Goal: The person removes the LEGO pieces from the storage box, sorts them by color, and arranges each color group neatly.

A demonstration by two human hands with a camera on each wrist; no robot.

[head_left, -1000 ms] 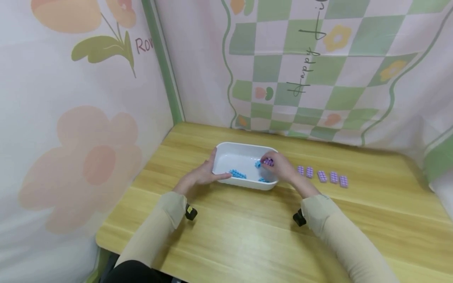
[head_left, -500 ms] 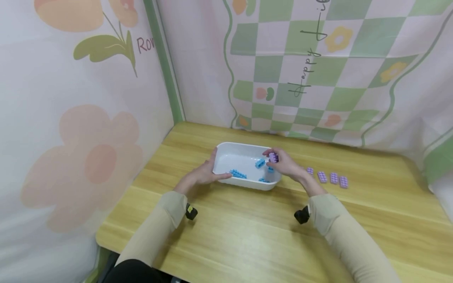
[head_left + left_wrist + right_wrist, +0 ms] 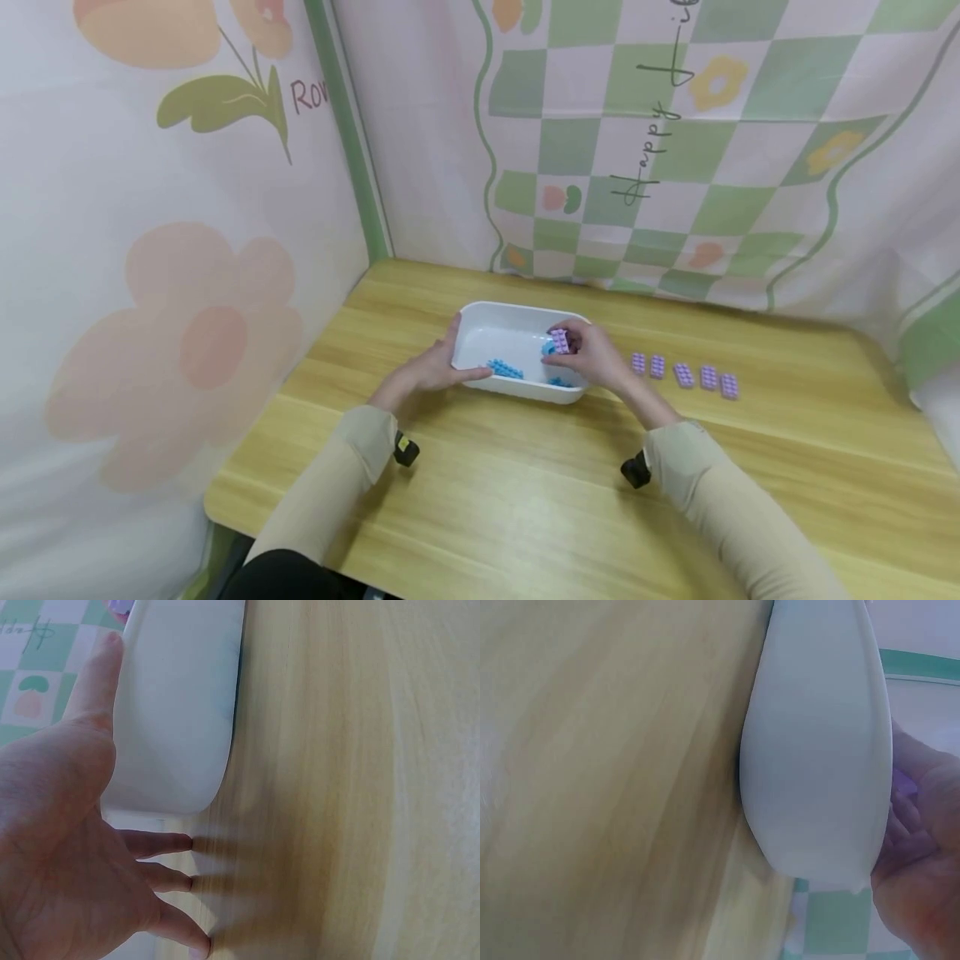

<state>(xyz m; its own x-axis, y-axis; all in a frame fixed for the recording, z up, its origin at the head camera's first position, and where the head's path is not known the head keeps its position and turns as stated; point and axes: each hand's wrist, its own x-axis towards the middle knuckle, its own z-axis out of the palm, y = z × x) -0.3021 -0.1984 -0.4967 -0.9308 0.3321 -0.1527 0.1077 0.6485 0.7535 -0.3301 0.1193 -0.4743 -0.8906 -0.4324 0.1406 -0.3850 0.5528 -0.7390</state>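
My right hand (image 3: 600,354) pinches a purple toy building brick (image 3: 559,341) over the right end of a white plastic basin (image 3: 480,310). The brick's studs face the head camera. Under these fingers a blue brick (image 3: 548,347) is partly hidden. Further blue bricks (image 3: 505,368) lie along the front of the basin floor. My left hand (image 3: 431,367) is spread at the basin's left end, thumb along the front rim and the other fingers straight. In the right wrist view the basin wall (image 3: 817,750) hides most of what the right hand (image 3: 930,855) holds.
A row of several purple bricks (image 3: 683,375) lies on the wooden table (image 3: 510,500), right of the basin. Printed curtains (image 3: 637,167) hang behind the table and along its left side.
My right hand moved a little right and then back left, still holding the purple brick, which has turned in the fingers. The left hand has stayed at the basin.
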